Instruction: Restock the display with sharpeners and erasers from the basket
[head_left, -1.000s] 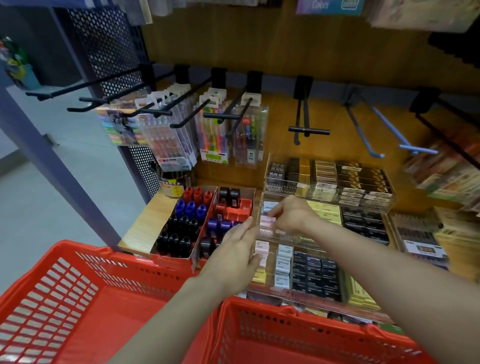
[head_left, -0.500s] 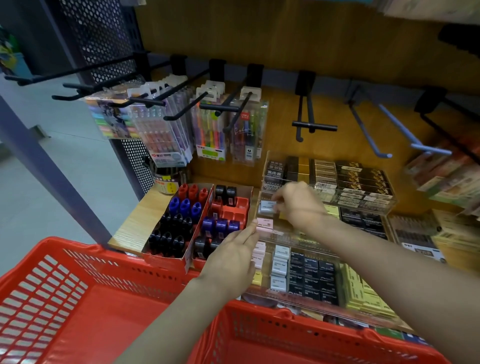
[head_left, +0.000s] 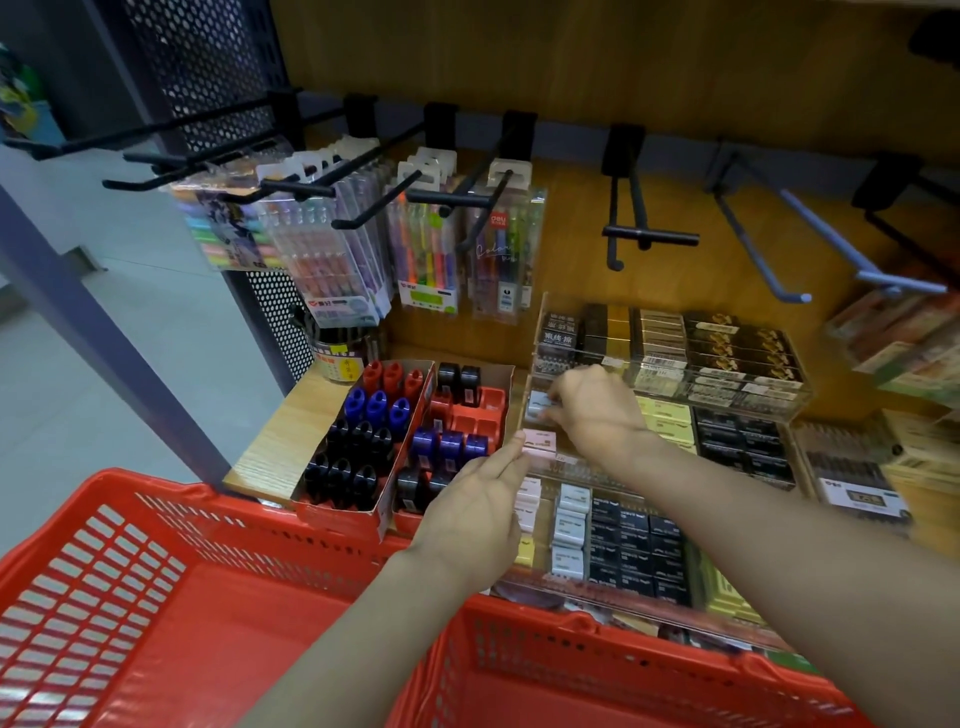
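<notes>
Pinching a pale eraser, the right hand is held over the left end of the clear tiered display, likely to seat it in its row. The left hand, fingers straight and together, is touching a pink eraser at the tier's front lip (probably to square it). Little room is left between tiers; the red basket sits well below.

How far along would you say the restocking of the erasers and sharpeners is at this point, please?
Mostly done, it seems. The sharpener boxes and acrylic eraser trays look largely filled. The right hand is placing a white eraser; the left hand steadies a pink eraser. The red basket shows no stock left.
</notes>
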